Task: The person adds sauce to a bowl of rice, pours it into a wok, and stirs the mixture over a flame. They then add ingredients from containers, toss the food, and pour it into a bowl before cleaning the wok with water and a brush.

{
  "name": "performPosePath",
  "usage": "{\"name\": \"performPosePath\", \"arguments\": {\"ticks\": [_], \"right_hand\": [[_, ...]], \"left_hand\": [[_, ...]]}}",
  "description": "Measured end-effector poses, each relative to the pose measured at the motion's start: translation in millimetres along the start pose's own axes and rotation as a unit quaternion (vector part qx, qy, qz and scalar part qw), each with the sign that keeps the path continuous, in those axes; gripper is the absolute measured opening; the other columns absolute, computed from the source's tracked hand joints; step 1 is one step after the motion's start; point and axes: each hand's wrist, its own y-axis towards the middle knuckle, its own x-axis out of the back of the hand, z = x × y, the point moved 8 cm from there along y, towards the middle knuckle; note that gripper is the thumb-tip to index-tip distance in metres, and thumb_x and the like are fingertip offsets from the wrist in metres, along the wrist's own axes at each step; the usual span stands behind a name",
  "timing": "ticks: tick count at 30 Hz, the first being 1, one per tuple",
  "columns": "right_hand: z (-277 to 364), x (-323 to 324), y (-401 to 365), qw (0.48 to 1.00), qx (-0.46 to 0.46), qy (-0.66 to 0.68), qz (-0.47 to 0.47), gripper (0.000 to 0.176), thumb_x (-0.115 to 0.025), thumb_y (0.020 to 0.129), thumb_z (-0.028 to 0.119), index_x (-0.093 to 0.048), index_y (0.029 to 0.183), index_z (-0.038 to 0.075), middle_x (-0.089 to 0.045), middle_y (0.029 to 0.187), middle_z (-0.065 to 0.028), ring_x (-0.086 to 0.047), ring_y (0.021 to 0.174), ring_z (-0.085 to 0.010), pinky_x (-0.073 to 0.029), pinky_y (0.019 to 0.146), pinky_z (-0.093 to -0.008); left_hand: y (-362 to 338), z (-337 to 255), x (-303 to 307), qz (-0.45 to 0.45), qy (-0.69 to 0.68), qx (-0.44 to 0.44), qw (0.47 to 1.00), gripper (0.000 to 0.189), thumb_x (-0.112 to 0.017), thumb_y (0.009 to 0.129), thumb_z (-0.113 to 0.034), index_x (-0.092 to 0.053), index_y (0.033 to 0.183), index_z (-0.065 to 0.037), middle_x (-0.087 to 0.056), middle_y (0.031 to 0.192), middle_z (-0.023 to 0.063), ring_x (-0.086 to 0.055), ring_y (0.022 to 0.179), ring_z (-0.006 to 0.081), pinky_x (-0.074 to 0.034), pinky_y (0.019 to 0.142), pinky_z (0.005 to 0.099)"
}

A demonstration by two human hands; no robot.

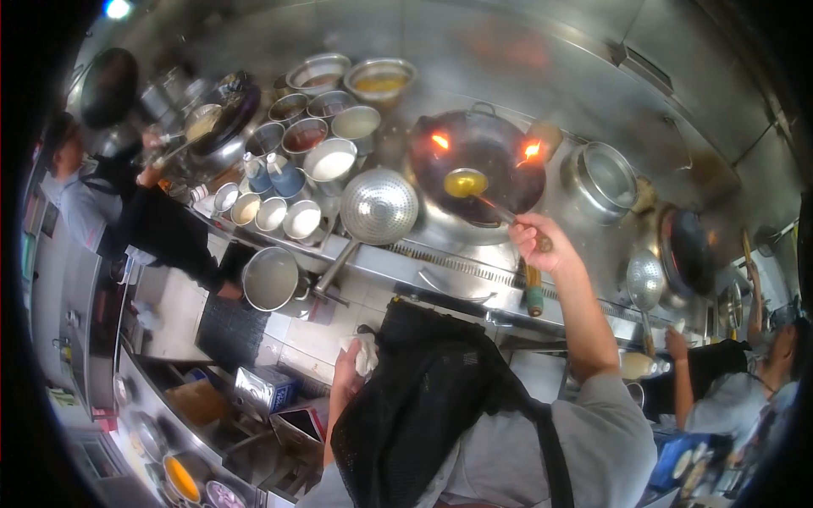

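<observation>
My right hand (540,243) is wrapped round the handle of a ladle (500,209). Yellow liquid, probably oil, shows in the ladle's bowl, which is over a dark wok (432,161) on the range. Orange glints like flame appear at two places on the wok's far part. Down beside my apron (406,398), my left hand (345,372) grips a crumpled white cloth (367,356). A large perforated strainer (378,207) lies left of the wok, its handle sticking out past the counter's front edge. Below my right hand is a green-wrapped handle (534,296).
Several metal containers of sauces and seasonings (330,158) crowd the counter's left side. A metal pot (271,279) hangs out near the front edge. Stacked metal basins (600,180) sit right of the wok. Co-workers stand at left (85,199) and right (741,381).
</observation>
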Motion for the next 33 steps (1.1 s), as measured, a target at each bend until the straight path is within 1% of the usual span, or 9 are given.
{"name": "performPosePath", "arguments": {"ticks": [6, 9, 12, 14, 15, 19, 25, 27, 33], "right_hand": [[5, 40, 34, 0.999, -0.012, -0.033, 0.018, 0.015, -0.059, 0.090, 0.014, -0.051, 0.082, 0.004, -0.051, 0.066, -0.0018, -0.051, 0.050, -0.0078, -0.039, 0.038, -0.0211], [23, 72, 63, 0.968, 0.122, -0.212, -0.048, 0.011, -0.059, 0.090, 0.015, -0.053, 0.086, 0.007, -0.052, 0.064, -0.0024, -0.050, 0.047, -0.0104, -0.039, 0.037, -0.0251], [45, 105, 82, 0.876, 0.218, -0.413, -0.124, 0.021, -0.063, 0.089, 0.020, -0.059, 0.105, 0.008, -0.060, 0.072, -0.0053, -0.053, 0.050, -0.0119, -0.044, 0.044, -0.0274], [71, 113, 61, 0.674, 0.319, -0.607, -0.274, 0.041, -0.063, 0.088, 0.022, -0.057, 0.124, 0.005, -0.069, 0.088, -0.0148, -0.065, 0.064, -0.0229, -0.053, 0.058, -0.0353], [91, 146, 82, 0.515, 0.435, -0.689, -0.265, 0.056, -0.064, 0.086, 0.023, -0.049, 0.136, 0.004, -0.069, 0.100, -0.0223, -0.068, 0.085, -0.0340, -0.054, 0.076, -0.0408], [91, 149, 25, 0.505, 0.367, -0.711, -0.324, 0.054, -0.061, 0.086, 0.021, -0.047, 0.137, 0.009, -0.065, 0.101, -0.0286, -0.063, 0.096, -0.0442, -0.049, 0.087, -0.0490], [47, 151, -31, 0.545, 0.373, -0.693, -0.289, 0.046, -0.060, 0.087, 0.021, -0.049, 0.129, 0.005, -0.067, 0.087, -0.0233, -0.067, 0.075, -0.0377, -0.054, 0.067, -0.0445], [7, 116, -48, 0.787, 0.213, -0.516, -0.264, 0.030, -0.058, 0.090, 0.020, -0.049, 0.115, 0.006, -0.060, 0.071, -0.0103, -0.059, 0.053, -0.0219, -0.047, 0.044, -0.0357], [-22, 72, -20, 0.962, 0.113, -0.187, -0.163, 0.013, -0.058, 0.093, 0.018, -0.047, 0.096, 0.011, -0.053, 0.071, -0.0030, -0.048, 0.047, -0.0094, -0.036, 0.035, -0.0232]], "left_hand": [[-21, 10, -30, -0.016, -0.025, 0.001, 1.000, 0.036, -0.053, 0.098, -0.023, -0.048, 0.126, -0.001, -0.063, 0.107, 0.0158, -0.065, 0.090, 0.0275, -0.055, 0.071, 0.0380], [-17, 8, -31, -0.014, -0.016, -0.012, 1.000, 0.037, -0.055, 0.098, -0.022, -0.047, 0.127, -0.001, -0.063, 0.110, 0.0159, -0.065, 0.094, 0.0289, -0.055, 0.073, 0.0397], [-21, 3, -41, -0.007, -0.015, -0.031, 0.999, 0.038, -0.056, 0.097, -0.023, -0.047, 0.127, -0.001, -0.063, 0.110, 0.0163, -0.065, 0.097, 0.0294, -0.055, 0.074, 0.0407], [-37, -10, -55, -0.068, 0.032, -0.060, 0.995, 0.038, -0.055, 0.097, -0.032, -0.056, 0.117, 0.000, -0.068, 0.096, 0.0141, -0.063, 0.073, 0.0193, -0.053, 0.063, 0.0319], [-38, -12, -56, -0.076, 0.037, -0.066, 0.994, 0.037, -0.055, 0.097, -0.032, -0.057, 0.116, 0.000, -0.068, 0.096, 0.0139, -0.064, 0.074, 0.0192, -0.053, 0.064, 0.0323], [-21, -13, -50, -0.057, 0.033, -0.034, 0.997, 0.036, -0.055, 0.097, -0.031, -0.057, 0.116, -0.001, -0.068, 0.097, 0.0140, -0.064, 0.076, 0.0197, -0.054, 0.066, 0.0322], [24, -19, -66, 0.016, -0.013, -0.016, 1.000, 0.036, -0.050, 0.101, -0.026, -0.047, 0.126, -0.001, -0.062, 0.110, 0.0160, -0.064, 0.095, 0.0269, -0.056, 0.077, 0.0412], [46, -20, -81, 0.067, -0.038, -0.023, 0.997, 0.039, -0.050, 0.101, -0.030, -0.047, 0.126, -0.001, -0.060, 0.112, 0.0152, -0.064, 0.095, 0.0269, -0.056, 0.079, 0.0423], [89, -23, -155, 0.181, -0.040, 0.052, 0.981, 0.049, -0.047, 0.100, -0.042, -0.046, 0.130, -0.004, -0.060, 0.114, 0.0138, -0.062, 0.101, 0.0277, -0.055, 0.084, 0.0437]]}}
